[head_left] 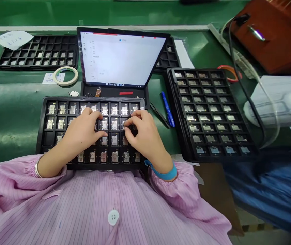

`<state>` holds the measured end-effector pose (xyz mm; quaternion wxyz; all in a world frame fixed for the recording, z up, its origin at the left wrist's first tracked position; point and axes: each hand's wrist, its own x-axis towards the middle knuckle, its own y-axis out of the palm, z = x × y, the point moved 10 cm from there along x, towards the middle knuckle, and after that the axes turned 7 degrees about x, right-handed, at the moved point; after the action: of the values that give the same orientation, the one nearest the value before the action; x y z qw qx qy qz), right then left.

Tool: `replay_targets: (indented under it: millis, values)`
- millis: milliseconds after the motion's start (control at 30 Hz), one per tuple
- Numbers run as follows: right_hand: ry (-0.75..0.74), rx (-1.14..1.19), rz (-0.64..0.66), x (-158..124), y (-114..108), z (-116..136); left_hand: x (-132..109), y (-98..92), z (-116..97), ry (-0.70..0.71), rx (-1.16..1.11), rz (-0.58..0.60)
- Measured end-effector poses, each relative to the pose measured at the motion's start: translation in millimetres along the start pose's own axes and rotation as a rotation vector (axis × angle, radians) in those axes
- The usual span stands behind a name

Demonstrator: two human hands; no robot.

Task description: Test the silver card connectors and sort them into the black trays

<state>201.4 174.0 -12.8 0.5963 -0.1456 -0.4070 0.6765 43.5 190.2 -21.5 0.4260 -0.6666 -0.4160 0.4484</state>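
A black compartment tray [42, 126] lies in front of me, with small circuit boards bearing silvery metal card holders in most compartments. My left hand [84, 127] reaches over its middle, thumb and forefinger apart on either side of a board [104, 124], with nothing visible between them. The other left fingers are bent over the tray. Right of centre, my right hand [144, 131] has thumb and forefinger tips together at the edge of a small circuit board [124, 124] in the second row. The fingers partly cover that board, and whether it is lifted I cannot tell.
Behind the tray stands an open laptop [122, 58]. At right are a stack of filled trays [172, 102], a blue marker [168, 109] and black tweezers [160, 115]. A tape roll [75, 78] and another tray [38, 39] sit at back left. Cables [247, 92] hang far right.
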Motion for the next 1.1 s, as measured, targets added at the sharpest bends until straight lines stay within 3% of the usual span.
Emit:
replay_targets:
  millis: [333, 467, 567, 700, 833, 967, 1100]
  values:
    - [0.011, 0.007, 0.036, -1.5, 1.1, -2.0, -0.5, 7.3, -3.3, 0.052, -0.02, -0.036]
    - [0.072, 0.095, 0.093, -8.6, 5.8, -6.6, -6.9, 3.5, -9.7, 0.1, -0.11, -0.113]
    - [0.151, 0.221, 0.0, -14.8, -4.3, -9.0, -9.3, 4.2, -10.2, 0.088, -0.186, -0.119]
    - [0.312, 0.604, -0.085, -24.4, -17.2, -5.5, -17.2, -4.7, -6.9, 0.041, -0.558, -0.118]
    - [0.382, 0.911, -0.007, -29.8, -15.2, 14.8, -33.0, -1.3, -15.9, 0.009, -1.105, 0.057]
    - [0.387, 1.0, 0.005, -33.0, -13.2, 27.8, -48.5, 4.6, -31.0, 0.012, -1.275, 0.191]
    - [0.354, 1.057, 0.016, -34.5, -11.7, 35.1, -53.9, 4.9, -33.4, 0.004, -1.307, 0.18]
